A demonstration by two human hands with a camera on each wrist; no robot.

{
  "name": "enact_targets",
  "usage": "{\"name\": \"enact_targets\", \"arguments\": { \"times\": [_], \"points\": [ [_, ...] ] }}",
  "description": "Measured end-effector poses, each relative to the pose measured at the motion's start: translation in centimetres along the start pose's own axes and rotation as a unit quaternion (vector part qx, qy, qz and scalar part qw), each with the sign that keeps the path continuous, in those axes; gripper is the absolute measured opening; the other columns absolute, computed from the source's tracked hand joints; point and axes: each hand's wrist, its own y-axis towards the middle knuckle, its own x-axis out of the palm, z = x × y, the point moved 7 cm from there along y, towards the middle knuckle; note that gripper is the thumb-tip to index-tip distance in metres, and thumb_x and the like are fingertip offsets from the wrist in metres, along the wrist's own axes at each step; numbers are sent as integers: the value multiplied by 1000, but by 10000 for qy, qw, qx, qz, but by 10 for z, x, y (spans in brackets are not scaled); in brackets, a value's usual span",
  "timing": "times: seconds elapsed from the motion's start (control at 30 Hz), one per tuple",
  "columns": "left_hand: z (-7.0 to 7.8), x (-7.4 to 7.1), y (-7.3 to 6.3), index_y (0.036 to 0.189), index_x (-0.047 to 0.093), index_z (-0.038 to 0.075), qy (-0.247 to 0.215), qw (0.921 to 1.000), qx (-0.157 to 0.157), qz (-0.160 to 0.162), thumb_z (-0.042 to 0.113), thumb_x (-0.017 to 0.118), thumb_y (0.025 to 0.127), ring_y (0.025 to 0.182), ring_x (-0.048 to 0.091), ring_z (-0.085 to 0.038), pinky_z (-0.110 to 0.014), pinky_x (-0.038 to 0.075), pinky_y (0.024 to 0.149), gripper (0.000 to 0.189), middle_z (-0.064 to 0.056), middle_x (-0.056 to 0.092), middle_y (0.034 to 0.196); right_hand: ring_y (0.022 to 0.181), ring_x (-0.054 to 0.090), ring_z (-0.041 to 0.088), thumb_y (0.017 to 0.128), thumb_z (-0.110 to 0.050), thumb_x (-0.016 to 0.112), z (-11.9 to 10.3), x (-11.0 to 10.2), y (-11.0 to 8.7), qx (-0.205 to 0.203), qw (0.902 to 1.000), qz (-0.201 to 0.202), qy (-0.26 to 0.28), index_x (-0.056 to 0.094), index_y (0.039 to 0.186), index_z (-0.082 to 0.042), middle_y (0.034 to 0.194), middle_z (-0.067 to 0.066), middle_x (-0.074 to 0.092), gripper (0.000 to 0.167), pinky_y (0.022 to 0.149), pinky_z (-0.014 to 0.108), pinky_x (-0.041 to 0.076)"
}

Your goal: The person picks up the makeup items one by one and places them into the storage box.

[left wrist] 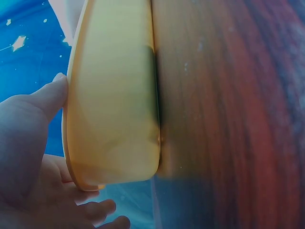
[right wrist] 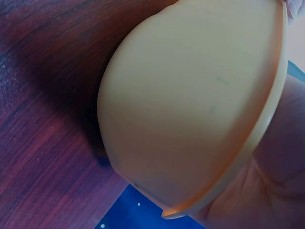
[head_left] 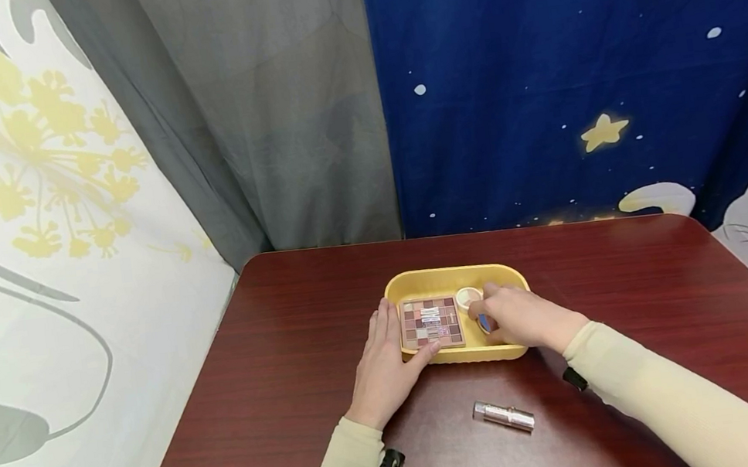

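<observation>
A yellow tray (head_left: 462,356) with rounded corners stands on the table. My left hand (head_left: 385,364) rests against its left end, fingers extended along the side and thumb on the front rim; the left wrist view shows the thumb (left wrist: 52,95) touching the rim. Inside the tray lies an eyeshadow palette (head_left: 414,335) with many square pans, beside a round white case (head_left: 469,298). At the tray's right end my right hand (head_left: 520,314) reaches over the rim and pinches a small blue round-edged item (head_left: 484,323), mostly hidden by the fingers. In the right wrist view the tray's outer wall (right wrist: 190,105) covers the fingertips.
In front of the tray, a silver lipstick-like tube (head_left: 504,416) lies on the dark red wooden table (head_left: 296,399). A grey curtain (head_left: 290,119) and a blue star-patterned curtain (head_left: 504,93) hang behind the table. A white patterned wall (head_left: 77,324) stands at the left.
</observation>
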Motion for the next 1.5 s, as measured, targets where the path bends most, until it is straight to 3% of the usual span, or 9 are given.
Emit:
{"name": "enact_targets", "arguments": {
  "times": [0.7, 1.5],
  "points": [
    [-1, 1, 0, 160, 19, 4, 49, 10000, 55, 43, 65, 63, 91, 153, 9, -24, -49, 29, 116, 102, -2, 6, 169, 62, 45, 13, 73, -15, 87, 5, 4, 2, 228, 9997, -7, -24, 65, 81, -20, 78, -4, 43, 24, 55, 28, 39],
    [0, 0, 0, 160, 20, 5, -6, 10000, 23, -15, 64, 63, 91, 153, 9, -24, -50, 28, 116, 101, -2, 7, 169, 66, 48, 10, 76, -18, 87, 2, -3, -2, 235, 9996, 35, 182, 74, 110, -15, 83, -1, 50, 37, 60, 27, 43]
  ]
}}
